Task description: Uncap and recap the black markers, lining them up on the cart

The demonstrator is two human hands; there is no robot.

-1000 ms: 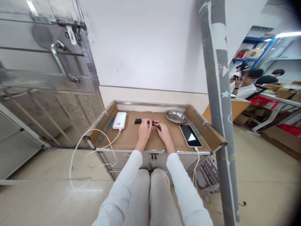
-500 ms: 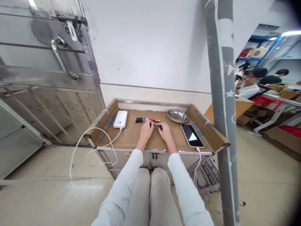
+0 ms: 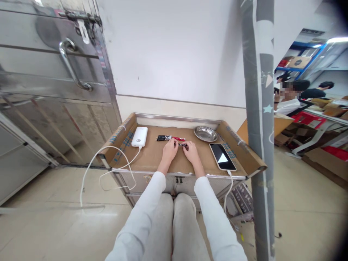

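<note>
My left hand [image 3: 169, 150] and my right hand [image 3: 191, 151] meet over the middle of the cardboard-covered table top. Between their fingertips runs a slim dark pen [image 3: 180, 145], lying roughly level; each hand is closed on one end of it. Fingers cover much of the pen, so its details are hidden. Just behind my left hand lie several black pens [image 3: 163, 138], side by side. A red pen [image 3: 179, 139] lies to the right of them, partly behind the left fingers.
At the left lies a white power bank [image 3: 139, 136] with a white cable looping off the edge. A shallow metal bowl [image 3: 205, 133] sits back right, and a plugged-in phone [image 3: 222, 156] in front of it. Cardboard walls flank the top; a wrapped pole [image 3: 259, 119] stands right. People sit beyond.
The camera view has shifted slightly. Both hands keep their hold on the pen in nearly the same place, and the things around them stay put.
</note>
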